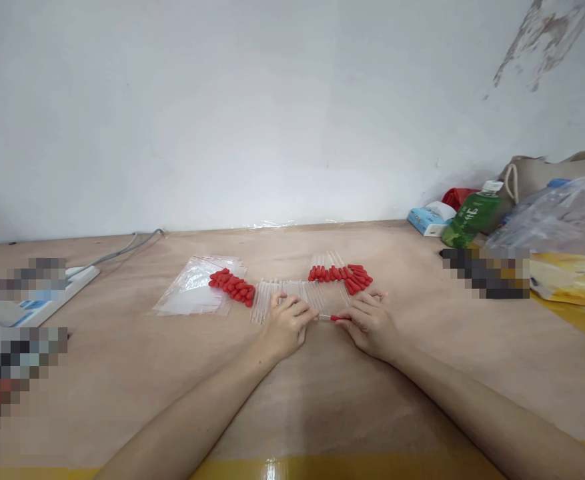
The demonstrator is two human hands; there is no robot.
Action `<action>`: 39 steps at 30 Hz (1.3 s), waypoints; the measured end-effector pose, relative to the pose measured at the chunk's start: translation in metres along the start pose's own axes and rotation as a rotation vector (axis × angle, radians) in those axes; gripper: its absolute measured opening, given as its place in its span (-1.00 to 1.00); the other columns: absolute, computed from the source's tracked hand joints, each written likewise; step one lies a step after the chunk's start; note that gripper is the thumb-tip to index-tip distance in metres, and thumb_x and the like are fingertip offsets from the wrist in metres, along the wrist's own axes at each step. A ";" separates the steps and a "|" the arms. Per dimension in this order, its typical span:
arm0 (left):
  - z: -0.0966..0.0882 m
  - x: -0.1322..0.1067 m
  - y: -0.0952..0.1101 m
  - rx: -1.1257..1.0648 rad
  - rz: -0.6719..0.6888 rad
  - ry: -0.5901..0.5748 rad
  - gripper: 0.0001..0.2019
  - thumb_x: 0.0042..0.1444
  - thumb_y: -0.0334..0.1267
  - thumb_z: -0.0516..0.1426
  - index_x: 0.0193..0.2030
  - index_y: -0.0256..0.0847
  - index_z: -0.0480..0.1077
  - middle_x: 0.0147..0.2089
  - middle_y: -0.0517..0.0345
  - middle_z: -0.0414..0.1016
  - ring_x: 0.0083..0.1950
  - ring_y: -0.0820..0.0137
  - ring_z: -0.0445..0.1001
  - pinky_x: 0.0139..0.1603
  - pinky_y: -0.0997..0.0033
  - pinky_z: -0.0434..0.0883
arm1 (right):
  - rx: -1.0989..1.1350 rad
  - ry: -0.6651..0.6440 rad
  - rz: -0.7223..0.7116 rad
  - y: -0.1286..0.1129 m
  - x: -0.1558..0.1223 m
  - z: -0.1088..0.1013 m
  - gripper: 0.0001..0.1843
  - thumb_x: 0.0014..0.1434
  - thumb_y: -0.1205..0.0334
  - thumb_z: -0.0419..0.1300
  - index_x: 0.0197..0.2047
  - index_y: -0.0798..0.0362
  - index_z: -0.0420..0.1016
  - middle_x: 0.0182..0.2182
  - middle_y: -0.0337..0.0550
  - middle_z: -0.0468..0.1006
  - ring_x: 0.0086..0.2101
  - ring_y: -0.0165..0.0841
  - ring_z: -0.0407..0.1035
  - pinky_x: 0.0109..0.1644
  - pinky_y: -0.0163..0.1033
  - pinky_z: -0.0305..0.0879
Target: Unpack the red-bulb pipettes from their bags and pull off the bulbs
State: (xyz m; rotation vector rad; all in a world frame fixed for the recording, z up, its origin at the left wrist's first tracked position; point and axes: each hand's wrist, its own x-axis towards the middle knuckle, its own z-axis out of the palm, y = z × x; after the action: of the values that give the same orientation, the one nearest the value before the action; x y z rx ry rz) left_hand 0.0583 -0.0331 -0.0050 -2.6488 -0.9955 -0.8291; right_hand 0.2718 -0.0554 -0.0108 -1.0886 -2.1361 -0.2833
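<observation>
My left hand [289, 323] is closed on a thin clear glass dropper tube [325, 317], held low over the table. At the tube's right end sits a red rubber bulb [338, 318], pinched in my right hand [372, 321]. Beyond my left hand lies a row of bare glass tubes [262, 303]. A heap of loose red bulbs [232, 287] rests to their left, partly on clear plastic bags [185, 290]. Past my right hand, several droppers with red bulbs [335, 272] lie side by side, tubes pointing mostly toward the wall.
A white power strip [79, 280] with a grey cable [127, 248] lies at the left. At the back right are a blue tissue pack [425, 220], a green bottle [472, 217] and plastic bags [557, 213]. Behind the brown-covered table [292, 413] stands a wall [272, 113].
</observation>
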 end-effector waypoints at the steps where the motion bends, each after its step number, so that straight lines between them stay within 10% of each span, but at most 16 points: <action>1: 0.000 -0.001 -0.002 -0.006 -0.012 0.012 -0.76 0.10 -0.43 -0.03 -0.25 -0.10 0.43 -0.38 0.15 0.46 -0.26 0.37 0.34 -0.11 0.20 0.13 | 0.002 0.002 0.005 0.003 -0.001 -0.001 -0.82 0.14 0.22 0.08 -0.43 0.01 0.46 -0.52 -0.23 0.49 -0.39 -0.38 0.26 -0.13 -0.13 -0.06; 10: 0.011 0.001 -0.007 -0.195 -0.143 0.172 -0.56 0.10 -0.50 -0.14 0.13 -0.23 0.20 -0.18 0.00 0.31 -0.20 0.40 0.32 -0.21 0.38 0.36 | 0.236 0.277 0.464 0.058 0.002 -0.011 -0.73 0.10 0.11 0.07 -0.21 0.05 0.48 -0.36 -0.11 0.42 -0.37 -0.37 0.29 -0.28 -0.24 0.23; 17: 0.019 0.026 0.014 -0.102 -0.093 0.037 -0.62 0.16 -0.46 -0.15 0.09 -0.26 0.22 -0.29 0.04 0.29 -0.26 0.36 0.33 -0.22 0.34 0.39 | 0.335 0.142 0.852 0.111 0.041 0.007 -0.62 -0.10 0.14 0.16 -0.20 0.16 0.43 -0.48 -0.18 0.43 -0.51 -0.44 0.29 -0.38 -0.30 0.26; 27: 0.040 0.050 0.043 -0.076 -0.104 -0.125 -0.80 0.15 -0.36 -0.07 -0.35 -0.33 0.35 -0.25 -0.06 0.36 -0.26 0.32 0.38 -0.24 0.31 0.40 | 0.349 -0.002 0.853 0.118 0.037 0.028 -0.70 -0.11 0.05 0.18 -0.39 0.10 0.50 -0.56 -0.17 0.51 -0.52 -0.40 0.34 -0.43 -0.31 0.25; 32: 0.038 0.052 0.045 -0.231 -0.125 -0.046 -0.72 0.11 -0.09 0.01 -0.28 -0.31 0.34 -0.26 -0.04 0.38 -0.19 0.26 0.39 -0.17 0.25 0.39 | 0.271 -0.010 0.870 0.116 0.036 0.022 -0.70 -0.11 0.02 0.18 -0.40 0.06 0.52 -0.56 -0.20 0.51 -0.49 -0.38 0.35 -0.39 -0.29 0.23; 39: 0.013 0.040 0.009 -0.165 -0.189 0.148 -0.81 0.12 -0.32 -0.02 -0.22 -0.23 0.40 -0.20 0.00 0.38 -0.14 0.30 0.34 -0.12 0.25 0.34 | 0.009 -0.115 0.669 0.079 0.057 0.008 -0.69 -0.05 -0.07 0.11 -0.45 -0.05 0.54 -0.42 -0.21 0.53 -0.33 -0.32 0.33 -0.22 -0.22 0.11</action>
State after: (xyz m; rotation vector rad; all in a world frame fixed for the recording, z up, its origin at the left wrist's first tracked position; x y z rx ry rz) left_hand 0.0950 -0.0129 0.0070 -2.6059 -1.1982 -1.1773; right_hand 0.3064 0.0328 0.0124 -1.7634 -1.7340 0.1068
